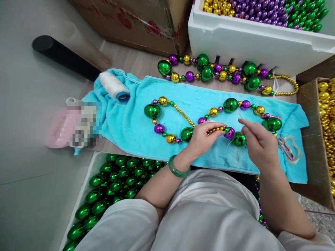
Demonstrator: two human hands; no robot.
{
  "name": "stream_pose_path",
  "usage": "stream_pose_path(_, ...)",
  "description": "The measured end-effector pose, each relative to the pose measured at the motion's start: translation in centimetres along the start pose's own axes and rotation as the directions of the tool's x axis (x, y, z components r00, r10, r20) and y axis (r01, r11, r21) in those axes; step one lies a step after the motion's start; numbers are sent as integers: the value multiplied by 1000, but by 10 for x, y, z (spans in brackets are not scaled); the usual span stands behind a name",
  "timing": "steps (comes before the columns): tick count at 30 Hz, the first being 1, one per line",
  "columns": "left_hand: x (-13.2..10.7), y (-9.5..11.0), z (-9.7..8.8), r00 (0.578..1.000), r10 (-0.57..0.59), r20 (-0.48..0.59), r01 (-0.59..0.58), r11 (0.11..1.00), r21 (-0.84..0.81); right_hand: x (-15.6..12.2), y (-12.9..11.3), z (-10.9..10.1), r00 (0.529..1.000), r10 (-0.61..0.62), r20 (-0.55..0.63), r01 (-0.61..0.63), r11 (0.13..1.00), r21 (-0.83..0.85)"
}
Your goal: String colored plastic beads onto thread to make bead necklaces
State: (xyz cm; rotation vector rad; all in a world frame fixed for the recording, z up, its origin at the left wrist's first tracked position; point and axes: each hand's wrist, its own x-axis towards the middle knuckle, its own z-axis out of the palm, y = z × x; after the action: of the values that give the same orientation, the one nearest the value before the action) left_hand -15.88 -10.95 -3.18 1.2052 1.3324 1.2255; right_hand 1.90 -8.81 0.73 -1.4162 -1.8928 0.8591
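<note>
Our left fingers (212, 125) clamp a metallic-bead necklace (230, 132), our right fingers (248, 124) pinch a thin needle-like sliver (240, 116), turquoise towel (131, 129) beneath

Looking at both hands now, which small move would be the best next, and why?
I would probably bring the thin needle-like piece in the right hand down to the left fingertips: the left hand pinches the bead strand, a loose thread end shows beside it, and the piece is held apart from the beads.
</note>
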Motion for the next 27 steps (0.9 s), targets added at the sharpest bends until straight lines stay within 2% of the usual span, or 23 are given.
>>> stream_pose_path(3,0,-2,1,999,10,-33,-10,1000,-8,-16,-8,-3,982,118,146,-156,944,291)
stream_pose_path(7,1,-5,2,997,-75,-15,72,990,-121,-25,-11,-4,971,155,180,-236,728,643)
stream_pose_path(10,1,-5,2,989,-144,15,144,963,-226,-22,-5,-2,957,76,281,-275,548,790)
stream_pose_path(12,1,-4,3,982,-185,36,187,943,-277,-19,-1,2,962,62,265,-262,470,843)
stream_pose_path(13,1,-3,3,979,-200,42,204,935,-289,-18,0,4,971,80,223,-234,463,855)
stream_pose_path(15,0,-2,3,974,-221,44,224,929,-295,-16,2,11,989,122,80,-132,521,844)
stream_pose_path(17,0,-2,4,973,-229,40,231,929,-289,-16,3,19,987,123,-103,2,631,776)
stream_pose_path(19,-1,-2,4,971,-235,34,235,930,-283,-16,3,28,957,71,-282,137,745,653)
stream_pose_path(21,-1,-1,4,971,-237,19,233,933,-275,-17,2,35,916,3,-401,217,837,502)
stream_pose_path(24,-2,-2,5,973,-230,-1,222,939,-262,-22,1,41,886,-126,-445,279,914,296)
stream_pose_path(27,-2,-2,6,975,-220,-10,210,941,-265,-25,2,43,866,-263,-425,349,927,137)
